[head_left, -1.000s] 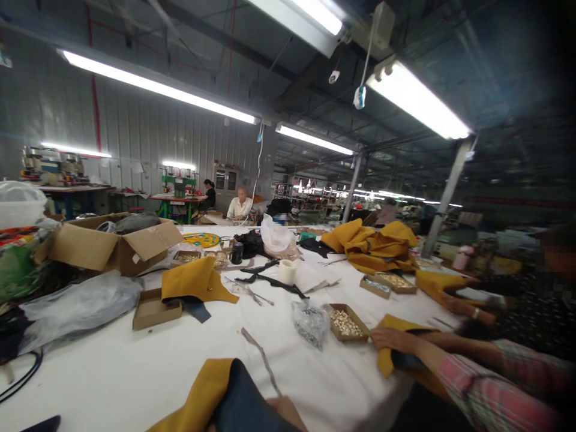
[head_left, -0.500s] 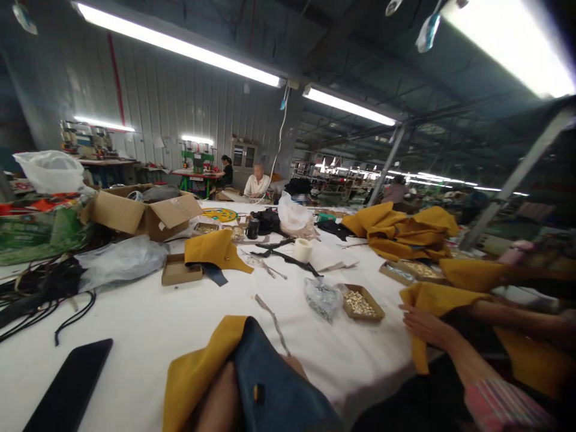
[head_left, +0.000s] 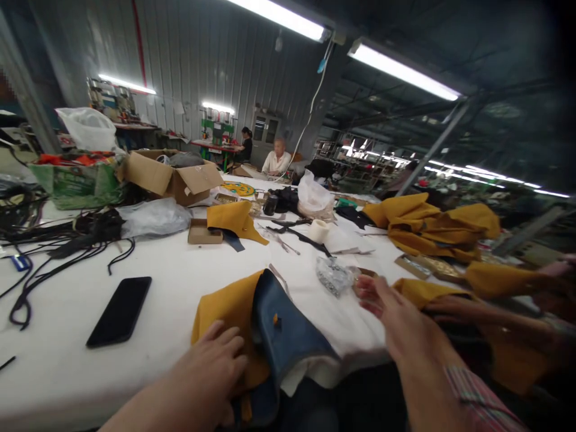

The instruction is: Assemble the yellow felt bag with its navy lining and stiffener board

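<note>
My left hand (head_left: pixel 220 355) grips a yellow and blue fabric piece (head_left: pixel 288 318) at the front edge of the table, fingers curled over its yellow side. On the blue side there is a small orange-brown tab (head_left: pixel 276 321). My right hand (head_left: pixel 389 309) reaches over a small cardboard box (head_left: pixel 366 272), fingers slightly bent and apart, with nothing visible in them. It covers most of the box and its contents. Left of those fingers lies a clear plastic bag (head_left: pixel 333 276) of small silvery parts.
A co-worker's hand (head_left: pixel 450 307) holds yellow fabric close on the right. A phone (head_left: pixel 119 312) lies at left, near black cords (head_left: pixel 27 294). Farther back are an open carton (head_left: pixel 166 177), a tape roll (head_left: pixel 318 230) and a yellow fabric heap (head_left: pixel 441 225).
My right hand has left the fabric piece and moved right to the small box. My left hand now shows on top of the yellow side. The camera view has shifted.
</note>
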`<action>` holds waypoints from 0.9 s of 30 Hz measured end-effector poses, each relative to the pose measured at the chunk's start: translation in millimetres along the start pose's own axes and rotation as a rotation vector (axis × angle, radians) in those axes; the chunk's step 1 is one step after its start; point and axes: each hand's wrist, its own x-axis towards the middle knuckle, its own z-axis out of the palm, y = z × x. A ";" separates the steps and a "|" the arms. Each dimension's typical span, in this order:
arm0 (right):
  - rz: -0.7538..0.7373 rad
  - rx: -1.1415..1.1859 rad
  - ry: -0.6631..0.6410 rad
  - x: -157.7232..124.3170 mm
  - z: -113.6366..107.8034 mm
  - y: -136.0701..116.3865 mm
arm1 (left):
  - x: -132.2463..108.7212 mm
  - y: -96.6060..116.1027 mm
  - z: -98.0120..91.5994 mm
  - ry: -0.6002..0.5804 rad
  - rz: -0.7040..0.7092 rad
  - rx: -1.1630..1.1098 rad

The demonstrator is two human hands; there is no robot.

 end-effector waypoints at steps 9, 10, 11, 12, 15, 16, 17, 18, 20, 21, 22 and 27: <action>-0.875 -0.806 -1.168 -127.6 137.2 -63.0 | 11.3 -24.4 49.2 0.283 -0.062 0.438; -0.888 -0.871 -1.203 -127.5 140.3 -57.3 | 4.1 -31.0 51.2 0.330 -0.125 0.496; -0.893 -0.923 -1.211 -125.2 140.1 -53.2 | -5.0 -37.2 50.1 0.350 -0.200 0.537; -0.901 -0.963 -1.209 -121.7 137.8 -51.4 | -14.9 -42.9 46.1 0.347 -0.275 0.547; -0.921 -1.062 -1.244 -114.1 130.9 -59.9 | -38.3 -53.3 25.0 0.303 -0.392 0.406; -0.901 -1.090 -1.264 -113.8 131.7 -65.7 | -41.5 -54.5 17.5 0.296 -0.384 0.340; -0.873 -1.113 -1.269 -114.4 134.6 -71.8 | -42.3 -54.5 10.5 0.295 -0.362 0.283; -0.847 -1.128 -1.250 -115.7 139.5 -77.5 | -40.9 -53.9 4.3 0.296 -0.333 0.237; -0.850 -1.139 -1.127 -118.1 153.2 -85.9 | -34.1 -52.3 -6.5 0.327 -0.297 0.142; -0.900 -1.138 -1.050 -118.1 160.5 -88.5 | -30.0 -52.4 -11.1 0.362 -0.277 0.075; -0.980 -1.130 -0.991 -116.6 167.0 -90.1 | -26.0 -53.8 -15.2 0.406 -0.251 -0.009; -1.111 -1.057 -1.244 -88.4 177.6 -88.1 | -15.7 -79.9 -11.7 0.611 -0.131 -0.584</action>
